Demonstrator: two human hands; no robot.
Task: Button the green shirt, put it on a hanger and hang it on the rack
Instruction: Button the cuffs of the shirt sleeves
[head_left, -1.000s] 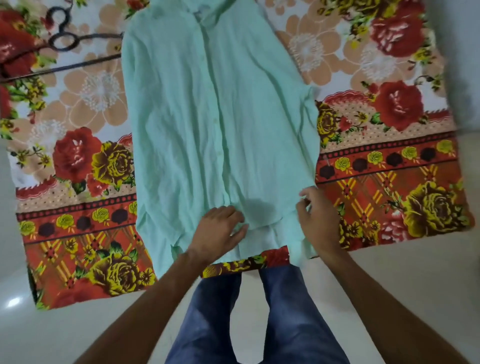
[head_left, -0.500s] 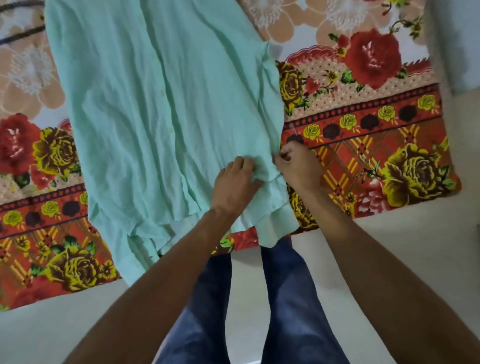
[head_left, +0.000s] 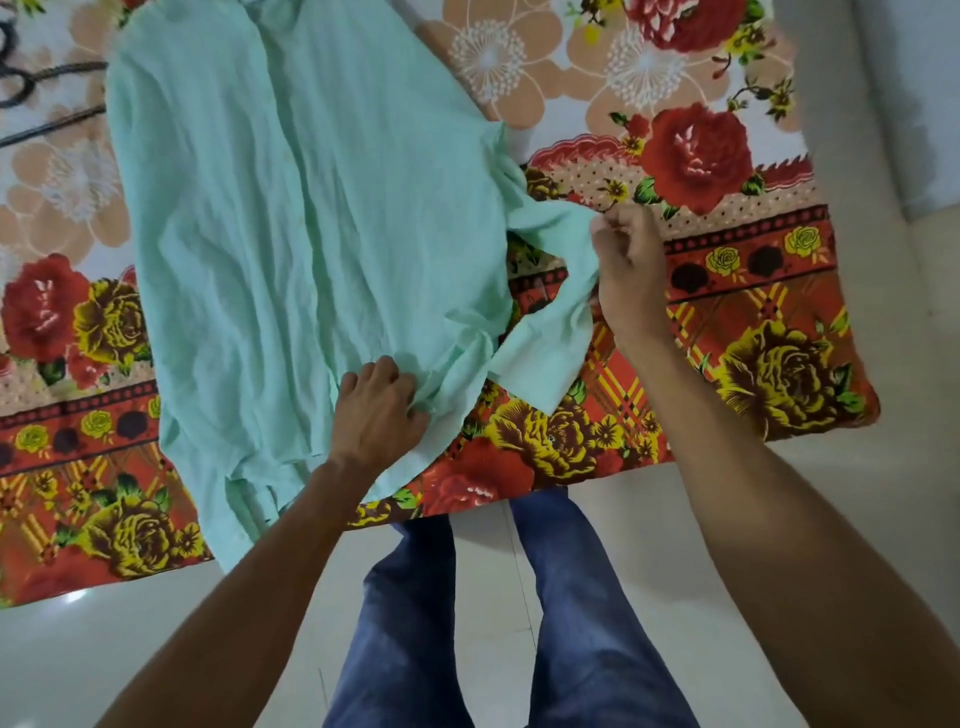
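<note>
Shirt: The thin, crinkled mint-green shirt lies flat and front side up on the cloth. It fills the centre and upper left of the frame, and its collar runs out at the top edge.
Left hand: Your left hand, at the bottom centre, sits on the lower hem with the fingers curled into the fabric, bunching it. I judge it anchors the body so that it does not slide.
Right hand: Your right hand, right of centre, has thumb and fingers closed on the edge of the sleeve. It holds the sleeve out, away from the body, probably to spread it flat.
Placket: It runs down the middle of the shirt. The buttons are too small to tell if they are closed.
Hanger: The thin black hanger is at the upper left edge, partly cut off. It lies just beside the shirt and well apart from both hands, so I judge it is not yet used.
Surface: The red and yellow flowered cloth lies on the pale tiled floor.
Stage: You seem to be arranging the shirt; the hanging is not yet done.
</note>
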